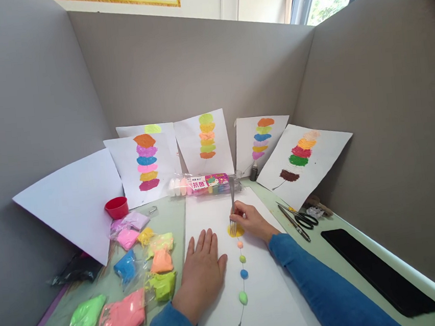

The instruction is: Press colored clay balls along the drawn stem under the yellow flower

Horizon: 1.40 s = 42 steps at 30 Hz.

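Observation:
Pinched in my right hand [250,220] is a metal fork [232,197], held upright with its tines down on a flattened yellow clay disc [241,231]. My left hand [205,271] lies flat, fingers stretched out, on the white paper [206,210]. Below the disc, along a thin drawn line, sit small clay balls: a peach ball [240,244], a yellow-green ball [242,259], a blue ball [244,274] and a pale green ball [243,298]. The line thickens near the bottom of the sheet.
Several bags of coloured clay, among them a pink bag [120,316], lie left with a red cup [116,207]. A clay package [204,183] lies behind the paper. Scissors [305,220], a pen [294,223] and a black flat object [377,270] are right. Finished cards [207,159] lean against grey panels.

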Each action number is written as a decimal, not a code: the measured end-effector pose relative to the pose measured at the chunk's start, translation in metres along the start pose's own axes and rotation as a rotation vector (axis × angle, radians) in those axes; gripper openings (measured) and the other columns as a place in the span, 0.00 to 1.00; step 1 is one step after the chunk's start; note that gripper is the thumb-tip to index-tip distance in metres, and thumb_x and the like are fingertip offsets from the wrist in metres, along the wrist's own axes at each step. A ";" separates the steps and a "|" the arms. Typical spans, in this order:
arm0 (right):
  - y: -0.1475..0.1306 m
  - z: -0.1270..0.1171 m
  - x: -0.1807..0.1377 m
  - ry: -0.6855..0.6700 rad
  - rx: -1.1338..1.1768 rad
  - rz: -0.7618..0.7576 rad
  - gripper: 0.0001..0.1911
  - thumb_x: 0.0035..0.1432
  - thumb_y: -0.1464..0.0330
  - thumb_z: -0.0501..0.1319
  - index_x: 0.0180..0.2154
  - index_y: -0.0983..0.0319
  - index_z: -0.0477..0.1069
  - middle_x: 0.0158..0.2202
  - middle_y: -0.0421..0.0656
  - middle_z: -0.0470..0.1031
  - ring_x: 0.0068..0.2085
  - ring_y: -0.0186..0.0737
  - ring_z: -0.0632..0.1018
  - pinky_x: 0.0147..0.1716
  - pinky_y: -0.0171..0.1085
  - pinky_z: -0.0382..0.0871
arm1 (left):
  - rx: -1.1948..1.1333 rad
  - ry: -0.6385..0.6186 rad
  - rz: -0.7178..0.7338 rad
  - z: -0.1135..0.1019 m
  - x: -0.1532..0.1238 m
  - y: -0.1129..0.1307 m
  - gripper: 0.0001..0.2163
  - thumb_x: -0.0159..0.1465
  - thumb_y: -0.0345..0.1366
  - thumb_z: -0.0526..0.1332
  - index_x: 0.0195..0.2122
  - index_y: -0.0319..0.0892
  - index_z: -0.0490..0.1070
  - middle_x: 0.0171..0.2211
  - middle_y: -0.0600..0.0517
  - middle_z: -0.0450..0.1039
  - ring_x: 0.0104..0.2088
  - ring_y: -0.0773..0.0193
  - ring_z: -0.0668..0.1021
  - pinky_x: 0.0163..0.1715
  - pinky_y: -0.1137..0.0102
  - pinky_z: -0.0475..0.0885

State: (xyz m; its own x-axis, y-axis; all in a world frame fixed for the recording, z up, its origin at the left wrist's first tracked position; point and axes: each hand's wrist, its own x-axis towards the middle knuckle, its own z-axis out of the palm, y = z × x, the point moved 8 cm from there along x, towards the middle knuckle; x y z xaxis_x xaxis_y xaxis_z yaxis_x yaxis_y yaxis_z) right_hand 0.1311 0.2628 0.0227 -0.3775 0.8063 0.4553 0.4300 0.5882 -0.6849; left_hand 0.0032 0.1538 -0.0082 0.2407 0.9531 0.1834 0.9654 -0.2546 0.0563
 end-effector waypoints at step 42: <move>0.005 -0.002 -0.001 0.090 -0.102 0.034 0.03 0.51 0.69 0.57 0.27 0.60 0.63 0.22 0.36 0.66 0.25 0.34 0.66 0.27 0.33 0.58 | 0.003 -0.001 -0.002 -0.001 0.000 0.000 0.24 0.67 0.42 0.43 0.61 0.35 0.57 0.63 0.43 0.52 0.64 0.54 0.55 0.61 0.53 0.52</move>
State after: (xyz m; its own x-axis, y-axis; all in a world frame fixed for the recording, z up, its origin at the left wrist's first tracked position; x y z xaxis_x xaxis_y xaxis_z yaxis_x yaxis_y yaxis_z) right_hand 0.1355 0.2646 0.0201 -0.2882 0.8257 0.4849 0.5245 0.5598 -0.6415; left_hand 0.0027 0.1542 -0.0075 0.2389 0.9538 0.1822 0.9662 -0.2522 0.0539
